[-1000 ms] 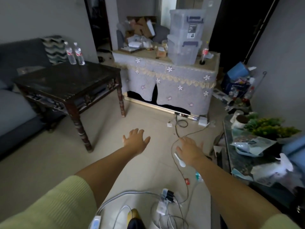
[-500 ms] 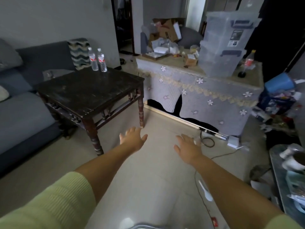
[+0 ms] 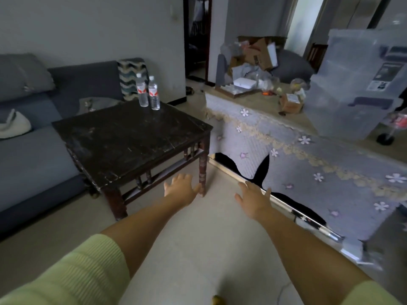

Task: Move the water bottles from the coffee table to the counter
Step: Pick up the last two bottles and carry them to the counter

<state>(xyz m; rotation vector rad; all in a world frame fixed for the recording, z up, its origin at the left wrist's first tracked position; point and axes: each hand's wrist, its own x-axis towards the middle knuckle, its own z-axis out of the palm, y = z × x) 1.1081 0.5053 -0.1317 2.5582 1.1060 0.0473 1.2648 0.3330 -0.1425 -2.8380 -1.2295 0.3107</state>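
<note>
Clear plastic water bottles [image 3: 148, 93], two with red-and-white labels, are standing upright and just beside each other at the far corner of the dark wooden bench [image 3: 123, 139], next to the grey sofa [image 3: 33, 155]. Left hand [image 3: 179, 188] and right hand [image 3: 253, 199] are both reaching forward over the floor with fingers spread and relaxed, holding nothing, well apart from the bottles. Cloth-draped bench [image 3: 286, 137] on the right, judged the destination, is carrying stacked translucent storage bins [image 3: 356, 84], cardboard boxes [image 3: 259, 53] and small clutter. Judgement: no bottle is moved yet; approach is the step in hand. Risks: the bottles are standing so close that gripping one could be knocking the other over the far edge; free space on the destination looks limited near the bins, so a hasty set-down could be toppling a bottle or nudging clutter.
</note>
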